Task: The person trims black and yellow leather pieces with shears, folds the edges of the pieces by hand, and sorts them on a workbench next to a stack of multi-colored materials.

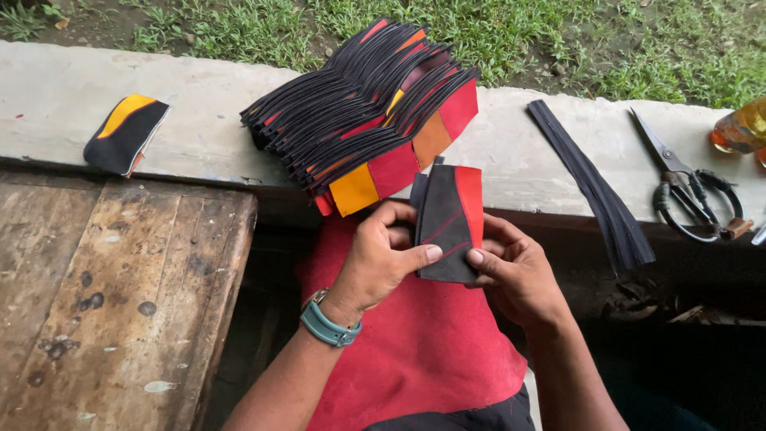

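My left hand (pixel 381 257) and my right hand (pixel 515 271) both grip a small black and red stitched fabric piece (pixel 449 219), held upright over a red cloth (pixel 415 343) on my lap. The left thumb presses its lower edge, and the right fingers pinch its right side. A teal watch sits on my left wrist. Just beyond my hands, a fanned stack of similar black, red, orange and yellow pieces (pixel 367 112) rests on the concrete ledge (pixel 199 136).
A single black and yellow piece (pixel 126 134) lies at the ledge's left. A bundle of black zipper strips (pixel 594 187), scissors (pixel 686 187) and an amber bottle (pixel 742 128) lie at the right. A worn wooden table (pixel 104 303) stands at my left; grass lies beyond the ledge.
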